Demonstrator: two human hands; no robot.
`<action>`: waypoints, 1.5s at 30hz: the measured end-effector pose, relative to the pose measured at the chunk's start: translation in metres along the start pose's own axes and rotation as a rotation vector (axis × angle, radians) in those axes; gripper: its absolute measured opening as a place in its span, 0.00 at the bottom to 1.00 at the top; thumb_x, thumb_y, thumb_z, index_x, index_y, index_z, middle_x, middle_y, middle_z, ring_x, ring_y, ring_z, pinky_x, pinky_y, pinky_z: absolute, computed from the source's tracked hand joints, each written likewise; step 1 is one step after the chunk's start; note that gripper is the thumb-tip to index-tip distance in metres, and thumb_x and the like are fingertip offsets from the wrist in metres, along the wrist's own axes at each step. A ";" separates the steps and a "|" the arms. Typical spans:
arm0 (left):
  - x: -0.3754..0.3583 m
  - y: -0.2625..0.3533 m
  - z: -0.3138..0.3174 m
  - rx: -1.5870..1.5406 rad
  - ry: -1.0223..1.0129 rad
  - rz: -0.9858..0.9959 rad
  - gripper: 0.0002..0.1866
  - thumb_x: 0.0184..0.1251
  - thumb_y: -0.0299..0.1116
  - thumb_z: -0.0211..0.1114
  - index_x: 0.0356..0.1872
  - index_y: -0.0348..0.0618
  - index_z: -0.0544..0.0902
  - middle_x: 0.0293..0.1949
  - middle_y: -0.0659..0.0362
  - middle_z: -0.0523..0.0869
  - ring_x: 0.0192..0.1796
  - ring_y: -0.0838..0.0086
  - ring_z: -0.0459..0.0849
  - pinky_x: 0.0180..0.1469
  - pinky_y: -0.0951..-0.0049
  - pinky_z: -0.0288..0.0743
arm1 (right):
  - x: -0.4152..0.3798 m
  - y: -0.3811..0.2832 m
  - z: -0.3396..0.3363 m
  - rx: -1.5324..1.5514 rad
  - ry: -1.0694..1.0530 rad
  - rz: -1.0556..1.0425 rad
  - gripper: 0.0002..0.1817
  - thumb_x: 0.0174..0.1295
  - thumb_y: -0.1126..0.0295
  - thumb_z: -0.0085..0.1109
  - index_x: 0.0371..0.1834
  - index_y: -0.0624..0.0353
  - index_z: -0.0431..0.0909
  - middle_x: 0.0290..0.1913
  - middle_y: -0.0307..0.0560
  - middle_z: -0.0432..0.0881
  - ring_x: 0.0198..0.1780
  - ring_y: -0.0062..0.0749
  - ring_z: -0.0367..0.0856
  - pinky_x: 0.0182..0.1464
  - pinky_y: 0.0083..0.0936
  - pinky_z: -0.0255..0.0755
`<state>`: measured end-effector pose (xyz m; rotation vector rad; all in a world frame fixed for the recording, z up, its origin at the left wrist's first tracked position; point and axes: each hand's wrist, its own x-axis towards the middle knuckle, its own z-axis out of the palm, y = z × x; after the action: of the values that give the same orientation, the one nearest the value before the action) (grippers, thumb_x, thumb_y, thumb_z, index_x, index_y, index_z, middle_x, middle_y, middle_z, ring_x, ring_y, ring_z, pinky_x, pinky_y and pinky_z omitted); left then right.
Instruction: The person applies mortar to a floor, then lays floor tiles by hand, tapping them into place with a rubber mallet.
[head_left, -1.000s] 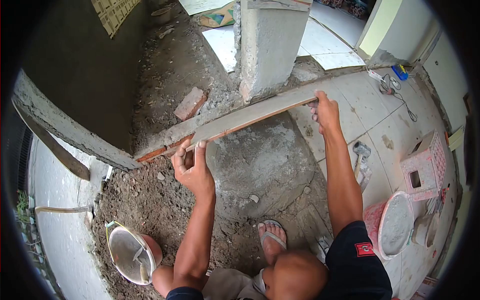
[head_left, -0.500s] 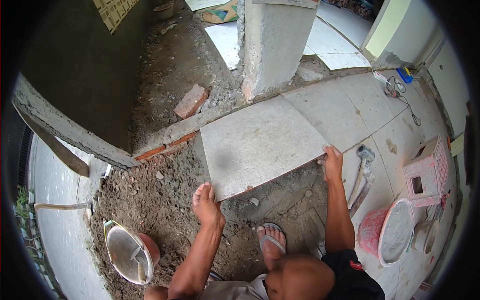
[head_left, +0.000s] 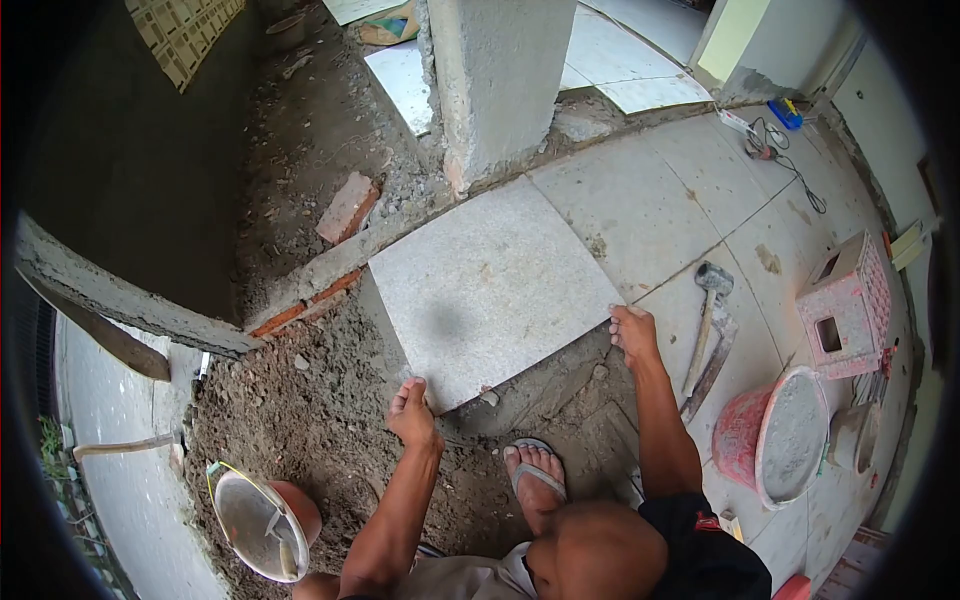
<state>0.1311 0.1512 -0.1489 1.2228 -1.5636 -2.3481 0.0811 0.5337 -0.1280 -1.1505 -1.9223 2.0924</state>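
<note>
A large square floor tile (head_left: 500,285), pale and speckled with dirt, lies nearly flat over the mortar bed. My left hand (head_left: 411,412) pinches its near left corner, with thumb and fingers closed. At the near right corner, my right hand (head_left: 634,335) grips the edge in the same way. The tile's far edge runs along a low concrete ledge (head_left: 300,293), and its right side borders the laid tiles (head_left: 640,200). Wet grey mortar (head_left: 560,410) shows below the near edge; what is under the tile is hidden.
A rubber mallet (head_left: 712,283) rests on the tiles at right, near a red bucket (head_left: 745,440) and a pink crate (head_left: 835,325). At lower left, another bucket (head_left: 255,525) holds a trowel. A concrete pillar (head_left: 500,90) and a brick (head_left: 348,207) are ahead.
The tile's near edge has come down, so it lies flatter, with both hands still at its near corners. My view has shifted slightly.
</note>
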 end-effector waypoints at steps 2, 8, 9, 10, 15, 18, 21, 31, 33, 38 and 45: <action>0.005 -0.004 -0.002 0.039 -0.025 0.014 0.06 0.69 0.33 0.72 0.39 0.51 0.82 0.25 0.76 0.74 0.21 0.90 0.66 0.22 0.85 0.53 | -0.002 -0.002 0.000 -0.135 0.009 -0.030 0.14 0.64 0.63 0.68 0.38 0.65 0.83 0.32 0.40 0.81 0.26 0.21 0.76 0.22 0.20 0.67; 0.007 0.003 -0.007 0.042 -0.066 -0.055 0.10 0.69 0.31 0.74 0.47 0.41 0.84 0.34 0.69 0.83 0.27 0.87 0.74 0.28 0.84 0.65 | -0.006 -0.007 0.003 -0.264 0.044 -0.032 0.15 0.65 0.61 0.67 0.34 0.66 0.83 0.28 0.43 0.82 0.24 0.24 0.77 0.23 0.25 0.68; 0.008 0.002 -0.007 0.031 -0.047 -0.057 0.10 0.69 0.31 0.74 0.47 0.41 0.84 0.34 0.68 0.83 0.28 0.87 0.74 0.27 0.84 0.65 | -0.009 -0.010 0.005 -0.255 0.062 -0.025 0.15 0.65 0.61 0.67 0.34 0.66 0.83 0.28 0.43 0.82 0.24 0.24 0.77 0.23 0.25 0.68; 0.008 0.001 -0.006 0.021 -0.027 -0.059 0.10 0.69 0.31 0.74 0.47 0.41 0.84 0.34 0.68 0.84 0.28 0.87 0.74 0.27 0.83 0.65 | -0.012 -0.012 0.006 -0.279 0.066 -0.024 0.16 0.65 0.61 0.67 0.33 0.66 0.83 0.26 0.43 0.82 0.23 0.25 0.77 0.23 0.25 0.69; 0.008 0.001 -0.006 0.110 -0.043 -0.040 0.10 0.68 0.32 0.73 0.46 0.47 0.84 0.29 0.73 0.77 0.25 0.88 0.70 0.26 0.84 0.62 | -0.001 -0.008 0.000 -0.323 0.027 0.035 0.18 0.66 0.59 0.69 0.40 0.68 0.84 0.31 0.42 0.83 0.24 0.24 0.78 0.23 0.22 0.70; 0.007 0.002 -0.007 0.143 -0.064 -0.033 0.12 0.67 0.33 0.74 0.48 0.46 0.84 0.34 0.71 0.81 0.31 0.86 0.74 0.31 0.82 0.66 | -0.006 -0.012 0.002 -0.364 0.055 0.037 0.18 0.66 0.58 0.68 0.39 0.67 0.85 0.31 0.44 0.85 0.25 0.26 0.81 0.26 0.25 0.73; 0.014 -0.004 -0.015 0.251 -0.084 0.003 0.16 0.67 0.35 0.74 0.52 0.43 0.84 0.41 0.66 0.85 0.40 0.80 0.80 0.41 0.77 0.72 | -0.004 -0.004 -0.003 -0.712 0.186 -0.109 0.18 0.66 0.58 0.68 0.39 0.65 0.86 0.32 0.48 0.88 0.29 0.35 0.86 0.34 0.32 0.78; -0.003 0.013 0.014 1.289 -0.350 0.957 0.42 0.64 0.49 0.76 0.75 0.39 0.72 0.79 0.39 0.63 0.79 0.40 0.62 0.77 0.42 0.61 | -0.031 -0.035 -0.100 -1.003 0.645 -0.301 0.30 0.66 0.49 0.64 0.64 0.60 0.81 0.65 0.67 0.80 0.63 0.59 0.82 0.64 0.46 0.75; 0.000 0.008 0.031 1.238 -0.439 1.020 0.45 0.65 0.52 0.75 0.78 0.44 0.68 0.80 0.39 0.62 0.82 0.39 0.57 0.79 0.38 0.54 | -0.019 -0.016 -0.118 -1.239 0.751 -0.258 0.36 0.67 0.49 0.64 0.71 0.64 0.73 0.71 0.69 0.74 0.70 0.60 0.75 0.71 0.46 0.71; 0.001 0.000 0.074 1.473 -0.580 1.053 0.55 0.62 0.69 0.69 0.84 0.50 0.59 0.85 0.41 0.50 0.86 0.39 0.44 0.81 0.33 0.40 | -0.009 0.006 -0.139 -1.224 0.665 -0.201 0.34 0.68 0.54 0.62 0.70 0.67 0.72 0.68 0.72 0.75 0.71 0.62 0.74 0.72 0.46 0.70; 0.016 0.002 0.069 1.644 -0.662 1.119 0.71 0.45 0.85 0.67 0.86 0.49 0.54 0.86 0.43 0.45 0.87 0.42 0.41 0.81 0.31 0.32 | -0.002 -0.001 -0.142 -0.852 0.652 -0.189 0.28 0.67 0.60 0.60 0.65 0.68 0.74 0.53 0.73 0.84 0.58 0.70 0.83 0.62 0.52 0.75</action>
<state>0.0749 0.1946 -0.1452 -0.7174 -3.1122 -0.4158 0.1619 0.6506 -0.1169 -1.4231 -2.4155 0.6076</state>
